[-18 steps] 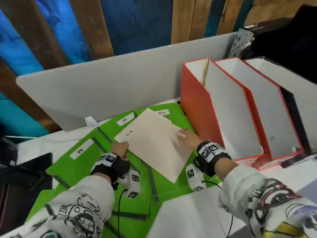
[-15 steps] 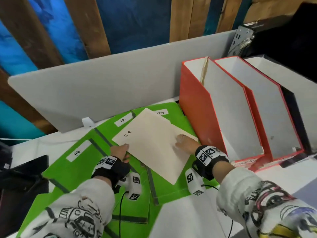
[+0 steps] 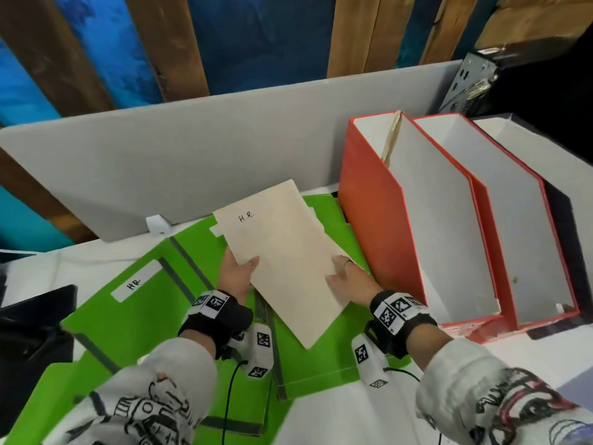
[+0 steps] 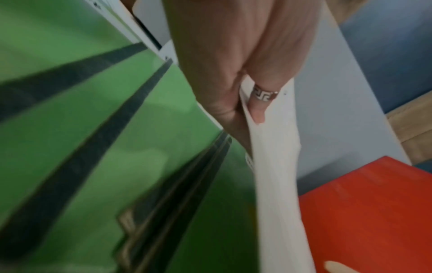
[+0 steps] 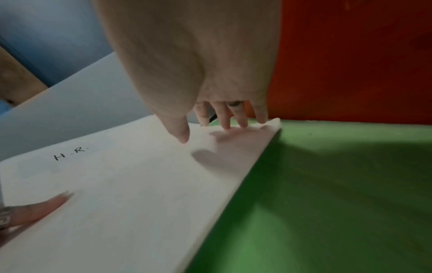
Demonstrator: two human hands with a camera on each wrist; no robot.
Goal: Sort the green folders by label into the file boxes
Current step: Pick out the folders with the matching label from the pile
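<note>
A cream folder (image 3: 285,252) marked "H.R." is tilted up over several green folders (image 3: 134,316) spread on the white table. My left hand (image 3: 239,271) pinches its left edge, thumb on top and fingers beneath, as the left wrist view shows the left hand (image 4: 245,103) on the cream folder (image 4: 275,166). My right hand (image 3: 345,274) rests its thumb and straight fingertips on the folder's right side; in the right wrist view the right hand (image 5: 210,120) touches the cream folder (image 5: 117,194) near its far edge. Two red file boxes (image 3: 369,220) stand just right, the nearest holding one cream folder (image 3: 391,136).
A grey divider panel (image 3: 192,149) runs along the back of the table. A third, dark-edged file box (image 3: 561,194) stands at the far right. A black object (image 3: 32,332) sits at the left edge. One green folder carries a white "HR" label (image 3: 134,284).
The cream folder has swung clockwise and risen away from me, toward the red boxes. My left thumb has come up onto its face, and my right hand has slid along its right side.
</note>
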